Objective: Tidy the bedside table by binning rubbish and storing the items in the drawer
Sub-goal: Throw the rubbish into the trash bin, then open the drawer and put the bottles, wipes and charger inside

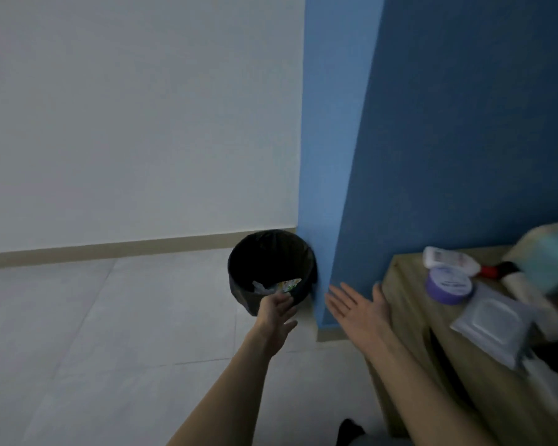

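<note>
A black lined bin (239, 272) stands on the floor against the blue wall corner, with crumpled wrappers (279, 286) inside. My left hand (279, 312) hovers at the bin's near rim, fingers apart and empty. My right hand (356, 309) is spread flat, between the bin and the wooden bedside table (409, 304), holding nothing. On the table lie a purple round tin (450, 284), a white bottle (448, 257), a grey wipes pack (493, 326) and a dark brush with a red band (496, 270).
A pale tiled floor (110, 333) spreads to the left. The blue wall (448, 140) rises behind the table. A blurred teal and cream object (551, 252) sits at the right edge. A dark gap (445, 358) shows below the tabletop.
</note>
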Demonstrator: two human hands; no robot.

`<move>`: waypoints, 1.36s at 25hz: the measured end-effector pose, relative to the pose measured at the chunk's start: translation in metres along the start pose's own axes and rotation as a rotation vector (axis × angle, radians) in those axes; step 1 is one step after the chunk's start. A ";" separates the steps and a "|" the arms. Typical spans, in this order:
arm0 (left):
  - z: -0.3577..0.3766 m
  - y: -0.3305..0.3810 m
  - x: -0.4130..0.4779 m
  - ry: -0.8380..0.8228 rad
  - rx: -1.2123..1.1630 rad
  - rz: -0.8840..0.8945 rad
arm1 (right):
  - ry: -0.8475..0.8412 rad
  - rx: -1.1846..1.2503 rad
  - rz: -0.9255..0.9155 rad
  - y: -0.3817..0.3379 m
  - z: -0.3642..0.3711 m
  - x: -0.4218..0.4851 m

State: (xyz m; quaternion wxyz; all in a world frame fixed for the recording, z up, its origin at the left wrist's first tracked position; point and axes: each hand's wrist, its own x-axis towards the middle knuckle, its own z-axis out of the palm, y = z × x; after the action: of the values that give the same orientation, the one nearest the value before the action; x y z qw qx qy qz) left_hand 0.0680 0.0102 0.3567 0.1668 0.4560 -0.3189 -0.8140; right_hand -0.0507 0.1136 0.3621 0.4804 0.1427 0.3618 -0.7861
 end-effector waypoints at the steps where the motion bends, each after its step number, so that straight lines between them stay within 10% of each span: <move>1: 0.015 -0.007 -0.011 -0.024 0.019 0.008 | -0.002 -0.004 -0.033 -0.012 -0.009 -0.019; 5: 0.080 -0.047 -0.049 -0.117 0.257 -0.007 | 0.177 -0.176 -0.242 -0.053 -0.050 -0.081; 8: 0.123 -0.083 -0.069 -0.159 0.511 -0.035 | 0.783 -0.885 -0.527 -0.057 -0.108 -0.116; 11: 0.155 -0.120 -0.077 -0.225 0.739 -0.036 | 0.429 -1.570 -0.744 -0.065 -0.167 -0.133; 15: 0.173 -0.157 -0.076 -0.226 0.897 0.027 | 0.503 -1.935 -0.861 -0.072 -0.220 -0.126; 34: 0.180 -0.203 -0.034 -0.062 0.996 0.005 | 0.541 -2.052 -0.903 -0.075 -0.225 -0.122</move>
State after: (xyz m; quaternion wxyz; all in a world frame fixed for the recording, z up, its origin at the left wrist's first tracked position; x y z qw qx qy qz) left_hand -0.0627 0.2459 0.3103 -0.0788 0.4552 -0.6747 -0.5757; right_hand -0.0820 0.3726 0.3077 -0.0479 -0.2938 0.9401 -0.1661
